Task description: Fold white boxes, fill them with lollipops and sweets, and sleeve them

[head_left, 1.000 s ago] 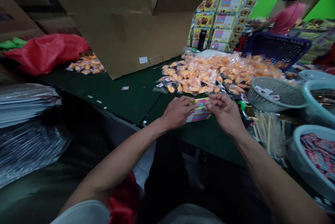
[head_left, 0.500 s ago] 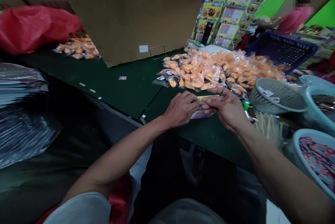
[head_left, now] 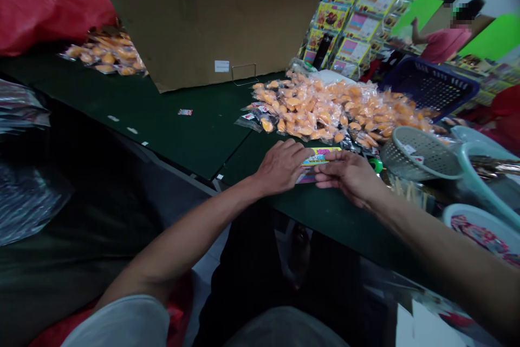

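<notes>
A flat printed packet (head_left: 320, 153), yellow and pink along its top and purplish lower down, lies at the table's front edge between my hands. My left hand (head_left: 283, 167) grips its left side, the fingers curled over it. On its right side, my right hand (head_left: 348, 175) pinches the packet between thumb and fingers. Both hands cover much of it. Just behind them spreads a heap of small orange pieces in clear wrappers (head_left: 309, 106).
A large cardboard box (head_left: 195, 27) stands behind on the green table (head_left: 195, 141). To the right are a grey perforated basket (head_left: 422, 155), tubs with sachets (head_left: 481, 236) and a dark blue crate (head_left: 430, 84). Printed packets (head_left: 353, 49) hang behind. A person in pink (head_left: 444, 44) works farther back.
The packet's yellow and pink top shows more now, as the right-hand fingers have shifted lower. The view has moved slightly. The person in the background has raised an arm.
</notes>
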A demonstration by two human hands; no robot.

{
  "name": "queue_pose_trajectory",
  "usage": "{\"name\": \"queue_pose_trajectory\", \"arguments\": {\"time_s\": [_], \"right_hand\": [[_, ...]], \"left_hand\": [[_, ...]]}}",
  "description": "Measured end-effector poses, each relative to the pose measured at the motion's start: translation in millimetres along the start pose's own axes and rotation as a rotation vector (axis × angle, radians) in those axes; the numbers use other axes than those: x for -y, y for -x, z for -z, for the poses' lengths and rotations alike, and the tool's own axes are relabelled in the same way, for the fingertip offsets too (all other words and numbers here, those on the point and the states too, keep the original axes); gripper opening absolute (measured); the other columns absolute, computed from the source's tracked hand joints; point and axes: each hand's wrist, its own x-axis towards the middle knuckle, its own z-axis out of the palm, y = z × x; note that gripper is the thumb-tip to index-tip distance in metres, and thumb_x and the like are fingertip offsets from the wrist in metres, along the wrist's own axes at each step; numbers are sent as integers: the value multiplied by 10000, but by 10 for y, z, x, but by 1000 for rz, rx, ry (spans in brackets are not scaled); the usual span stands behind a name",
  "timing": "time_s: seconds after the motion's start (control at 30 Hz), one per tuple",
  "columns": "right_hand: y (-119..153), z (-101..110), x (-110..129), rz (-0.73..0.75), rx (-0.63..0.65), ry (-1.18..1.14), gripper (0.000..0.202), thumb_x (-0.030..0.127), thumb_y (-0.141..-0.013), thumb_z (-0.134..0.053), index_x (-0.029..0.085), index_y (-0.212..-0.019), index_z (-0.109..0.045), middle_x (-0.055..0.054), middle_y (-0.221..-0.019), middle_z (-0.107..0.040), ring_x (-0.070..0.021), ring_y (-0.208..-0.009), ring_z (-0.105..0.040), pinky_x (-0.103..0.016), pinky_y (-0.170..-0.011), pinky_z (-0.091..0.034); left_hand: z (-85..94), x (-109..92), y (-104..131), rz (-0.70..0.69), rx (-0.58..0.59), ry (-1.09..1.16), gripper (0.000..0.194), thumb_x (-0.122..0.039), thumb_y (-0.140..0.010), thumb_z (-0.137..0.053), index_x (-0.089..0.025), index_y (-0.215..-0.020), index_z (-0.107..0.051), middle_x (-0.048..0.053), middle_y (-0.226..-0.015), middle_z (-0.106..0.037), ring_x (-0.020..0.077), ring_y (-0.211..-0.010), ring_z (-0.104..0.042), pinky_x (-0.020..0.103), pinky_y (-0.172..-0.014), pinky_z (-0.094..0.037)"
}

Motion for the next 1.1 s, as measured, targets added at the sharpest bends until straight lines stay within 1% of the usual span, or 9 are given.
{"name": "queue_pose_trajectory", "arguments": {"time_s": [0.13,0.2,0.33,0.5,0.6,0.73,0.8,0.93,1.1], "right_hand": [[72,127,-199,313,125,-56,521,263,-724,-961,195,-1093,-600,-70,-920,-782,-199,-771,-751,-316,-671,-683],[93,176,-308,435,167,-69,469,285,-783,-944,211,-1111,-618,-44,-939,-775,-174,-809,-736,-302,-716,-677],[114,198,-488,534,207,-121,326,255,-883,-871,233,-1121,-649,-22,-930,-754,-161,-854,-715,-300,-756,-661],[184,161,-624,623,238,-143,326,227,-913,-838,256,-1172,-642,-17,-955,-749,-177,-904,-715,-334,-786,-656],[235,116,-649,620,197,-140,345,260,-893,-860,246,-1159,-641,-25,-955,-759,-182,-875,-725,-326,-750,-658],[230,52,-622,523,113,-164,404,311,-828,-917,226,-1102,-632,-16,-909,-763,-168,-773,-732,-294,-688,-651],[183,37,-600,489,89,-177,439,322,-801,-936,220,-1083,-616,-7,-870,-761,-155,-722,-726,-282,-679,-644],[59,30,-563,469,46,-209,535,362,-738,-970,214,-1065,-574,-4,-833,-767,-155,-649,-720,-274,-631,-629],[9,-41,-473,421,-7,-228,632,385,-673,-988,213,-1053,-514,7,-777,-756,-143,-550,-674,-273,-558,-617]], "left_hand": [[54,-30,-2,-2,11,48,349,-294,-1022,-560,-191,-1353,-600,101,-1170,-697,280,-1075,-591,424,-889,-429],[100,-43,-9,5,-1,90,354,-283,-1015,-554,-178,-1349,-606,101,-1161,-710,278,-1073,-603,436,-906,-435],[188,-61,-37,36,-5,188,350,-247,-1004,-529,-187,-1338,-615,95,-1192,-726,266,-1087,-630,438,-937,-461],[235,-71,-83,63,2,197,324,-222,-983,-533,-184,-1281,-657,103,-1202,-735,266,-1108,-650,444,-957,-468],[238,-61,-108,68,-1,201,317,-205,-977,-536,-170,-1263,-668,105,-1203,-737,262,-1100,-655,435,-946,-474],[228,-44,-111,57,9,216,290,-188,-1008,-497,-178,-1224,-689,93,-1153,-759,235,-1045,-666,407,-916,-490],[219,-40,-93,24,28,196,279,-210,-1011,-525,-178,-1235,-689,99,-1172,-762,240,-1063,-669,410,-921,-488],[183,-39,-42,-23,25,158,353,-274,-1018,-589,-186,-1357,-636,114,-1271,-741,262,-1135,-648,429,-956,-478],[104,-40,7,20,12,159,488,-228,-1006,-588,-186,-1490,-532,117,-1341,-716,263,-1138,-633,429,-962,-464]]}}
